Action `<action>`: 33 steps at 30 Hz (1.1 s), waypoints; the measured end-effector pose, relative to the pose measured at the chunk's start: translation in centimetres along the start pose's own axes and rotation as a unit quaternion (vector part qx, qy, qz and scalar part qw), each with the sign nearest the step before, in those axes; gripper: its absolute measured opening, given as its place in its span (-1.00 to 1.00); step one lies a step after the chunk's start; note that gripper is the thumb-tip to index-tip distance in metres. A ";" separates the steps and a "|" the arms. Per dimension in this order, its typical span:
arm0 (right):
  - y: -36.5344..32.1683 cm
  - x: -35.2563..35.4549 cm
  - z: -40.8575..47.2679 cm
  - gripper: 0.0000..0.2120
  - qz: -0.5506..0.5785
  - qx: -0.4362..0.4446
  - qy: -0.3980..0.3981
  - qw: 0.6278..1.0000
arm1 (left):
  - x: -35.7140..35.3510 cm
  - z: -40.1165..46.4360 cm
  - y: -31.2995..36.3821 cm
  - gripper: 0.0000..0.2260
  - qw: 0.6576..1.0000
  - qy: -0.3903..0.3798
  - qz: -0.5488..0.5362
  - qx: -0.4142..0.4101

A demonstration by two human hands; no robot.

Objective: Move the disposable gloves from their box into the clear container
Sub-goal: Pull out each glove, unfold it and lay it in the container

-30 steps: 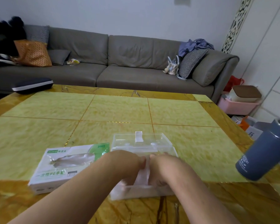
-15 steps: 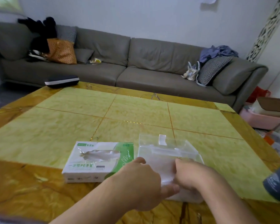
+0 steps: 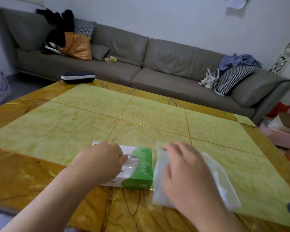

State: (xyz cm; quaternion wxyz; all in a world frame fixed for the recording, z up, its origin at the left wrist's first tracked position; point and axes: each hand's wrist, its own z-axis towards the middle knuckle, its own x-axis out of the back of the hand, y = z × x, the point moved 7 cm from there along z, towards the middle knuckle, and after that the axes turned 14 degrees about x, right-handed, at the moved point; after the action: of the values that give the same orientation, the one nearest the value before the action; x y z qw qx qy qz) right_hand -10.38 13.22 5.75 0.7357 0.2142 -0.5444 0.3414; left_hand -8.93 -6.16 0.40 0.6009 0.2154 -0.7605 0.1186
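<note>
My left hand is on the glove box, fingers curled into its top opening, where the gloves show; whether they pinch a glove I cannot tell. At 3 o'clock of the box, just beside it, my right hand rests with relaxed fingers on the clear container. Both stand on the bench. At 12 o'clock, far, is a grey sofa.

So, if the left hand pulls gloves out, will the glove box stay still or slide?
Probably slides: the glove box looks like thin, light cardboard on a glossy table. It lies flat, so tipping seems unlikely. The left hand resting on it may steady it.
</note>
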 end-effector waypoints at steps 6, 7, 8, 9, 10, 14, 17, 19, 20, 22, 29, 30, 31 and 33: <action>-4.6 -7.1 0.1 -0.47 0.013 0.127 -0.129 0.983 | -1.0 -1.0 2.5 -0.62 0.984 -0.012 0.157 -0.081; -4.7 -7.7 0.1 -0.49 0.011 0.131 -0.132 0.983 | -1.4 -0.7 2.5 -0.65 0.985 -0.016 0.157 -0.074; -4.6 -8.2 0.0 -0.49 0.007 0.133 -0.135 0.982 | -1.8 -0.3 2.3 -0.66 0.986 -0.024 0.153 -0.062; -4.5 -8.4 0.0 -0.49 0.004 0.134 -0.129 0.983 | -2.1 0.0 2.1 -0.65 0.988 -0.030 0.146 -0.052; -4.5 -8.3 0.0 -0.47 0.007 0.132 -0.130 0.983 | -2.3 0.3 2.0 -0.64 0.989 -0.032 0.136 -0.047; -4.6 -7.5 0.0 -0.43 0.008 0.141 -0.126 0.982 | -1.1 0.5 1.6 -0.67 0.999 -0.010 -0.026 -0.017; -4.7 -7.7 -0.1 -0.38 0.010 0.137 -0.127 0.982 | 0.0 0.8 0.5 -0.60 0.967 -0.012 -0.255 0.004; -4.7 -7.9 -0.1 -0.37 0.009 0.138 -0.130 0.982 | 1.0 0.8 0.0 -0.78 0.946 0.011 -0.324 0.000; -4.7 -7.7 -0.1 -0.36 0.008 0.139 -0.131 0.981 | 1.4 0.7 -0.2 -0.84 0.939 0.025 -0.344 0.006; -4.7 -7.3 0.0 -0.35 0.012 0.139 -0.128 0.982 | 1.9 0.7 -0.8 -0.90 0.933 0.064 -0.355 0.012; -4.8 -7.0 0.0 -0.39 0.010 0.134 -0.130 0.982 | 0.9 0.8 0.0 -0.75 0.964 0.106 -0.244 -0.002; -4.8 -6.9 -0.1 -0.39 0.008 0.134 -0.131 0.982 | 1.3 0.8 0.0 -0.79 0.958 0.111 -0.264 0.001; -4.8 -6.9 -0.1 -0.40 0.009 0.134 -0.131 0.982 | 1.7 0.8 -0.3 -0.84 0.950 0.116 -0.291 0.004; -4.8 -6.8 0.0 -0.38 0.011 0.138 -0.129 0.982 | 2.4 0.8 -0.8 -0.89 0.937 0.113 -0.330 0.015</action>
State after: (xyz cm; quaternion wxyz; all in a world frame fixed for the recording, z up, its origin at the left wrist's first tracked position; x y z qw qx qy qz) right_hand -8.03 8.21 -0.41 0.6190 0.3496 -0.5848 0.3907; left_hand -9.66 -7.61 2.43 0.6850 0.4486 -0.5718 -0.0509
